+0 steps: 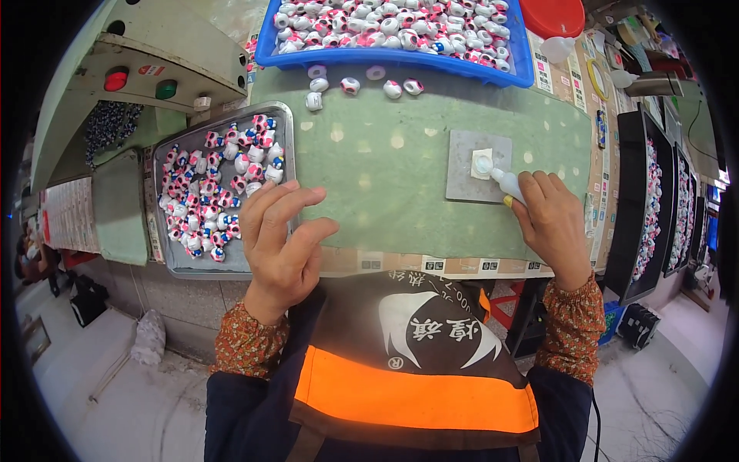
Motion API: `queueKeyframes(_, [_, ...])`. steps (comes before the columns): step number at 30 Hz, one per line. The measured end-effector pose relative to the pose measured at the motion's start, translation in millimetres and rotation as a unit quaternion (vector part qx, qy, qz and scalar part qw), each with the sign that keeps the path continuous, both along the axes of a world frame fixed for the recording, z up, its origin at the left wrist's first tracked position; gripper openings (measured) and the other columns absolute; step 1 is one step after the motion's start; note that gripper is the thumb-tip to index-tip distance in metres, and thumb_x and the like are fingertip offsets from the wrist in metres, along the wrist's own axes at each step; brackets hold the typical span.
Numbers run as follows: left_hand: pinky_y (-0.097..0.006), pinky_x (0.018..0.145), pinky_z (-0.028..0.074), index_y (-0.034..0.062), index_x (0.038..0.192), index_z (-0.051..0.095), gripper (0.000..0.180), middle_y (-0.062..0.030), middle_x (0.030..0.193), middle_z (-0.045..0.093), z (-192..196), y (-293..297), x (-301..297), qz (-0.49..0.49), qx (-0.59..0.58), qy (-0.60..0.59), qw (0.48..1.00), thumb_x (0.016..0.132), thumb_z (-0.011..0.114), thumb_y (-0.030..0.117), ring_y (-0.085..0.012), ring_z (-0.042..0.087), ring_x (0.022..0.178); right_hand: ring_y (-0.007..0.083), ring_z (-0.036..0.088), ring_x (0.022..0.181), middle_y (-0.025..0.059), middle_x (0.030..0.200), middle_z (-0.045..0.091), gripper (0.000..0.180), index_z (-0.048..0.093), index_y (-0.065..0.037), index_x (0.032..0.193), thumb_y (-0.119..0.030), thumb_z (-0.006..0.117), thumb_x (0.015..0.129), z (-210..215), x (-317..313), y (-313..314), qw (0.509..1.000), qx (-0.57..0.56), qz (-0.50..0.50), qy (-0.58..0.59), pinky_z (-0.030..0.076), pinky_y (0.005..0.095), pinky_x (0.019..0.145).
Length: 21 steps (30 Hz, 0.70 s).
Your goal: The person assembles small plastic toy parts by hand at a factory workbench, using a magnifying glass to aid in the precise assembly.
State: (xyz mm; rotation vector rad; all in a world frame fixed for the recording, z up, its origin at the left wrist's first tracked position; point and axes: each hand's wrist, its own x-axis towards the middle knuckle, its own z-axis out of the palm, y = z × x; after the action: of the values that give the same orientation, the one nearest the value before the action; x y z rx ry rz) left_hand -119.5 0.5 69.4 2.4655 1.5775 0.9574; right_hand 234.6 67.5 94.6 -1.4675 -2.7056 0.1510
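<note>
My right hand (pixel 553 219) is closed around a small white squeeze bottle (pixel 508 183). The bottle's narrow tip points at a whitish square (pixel 481 164) with a round, glossy spot; whether they touch I cannot tell. Under the square lies a flat grey plate (pixel 462 186) on the green cloth (pixel 369 208). My left hand (pixel 279 242) hovers at the right edge of a metal tray (pixel 288 123), its fingers curved and apart, nothing visible between them. Many small pink, white and blue figurines (pixel 202 192) lie in that tray.
At the back stands a blue bin (pixel 400 60) heaped with white and pink pieces. Several loose pieces (pixel 350 85) lie before it. A control box with a red button (pixel 115 78) stands at the left. Black trays (pixel 620 246) of figurines line the right side.
</note>
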Motion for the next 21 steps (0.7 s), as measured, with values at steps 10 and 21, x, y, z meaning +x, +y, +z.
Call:
queueKeyframes(10, [-0.047,0.102,0.042,0.0121,0.082,0.068,0.019,-0.0063,0.115,0.065,-3,3,2,-0.008,-0.003,-0.001,1.000,0.067,0.061,0.001,-0.0296,0.055,0.115,0.0278,0.058,0.079,0.0098,0.088,0.056,0.033,0.058,-0.002,0.104,-0.009,0.074,0.076,-2,2,-3,1.000,0.003,-0.003,-0.018,0.048,0.0399,0.065])
queueKeyframes(21, [-0.048,0.102,0.042,0.0113,0.083,0.067,0.021,-0.0070,0.115,0.065,-6,6,6,-0.004,-0.009,-0.004,1.000,0.067,0.060,0.000,-0.0314,0.055,0.115,0.0232,0.065,0.091,0.0127,0.100,0.067,0.031,0.059,-0.001,0.114,-0.008,0.069,0.084,-28,33,2,0.945,-0.134,-0.152,0.256,0.050,0.0332,0.077])
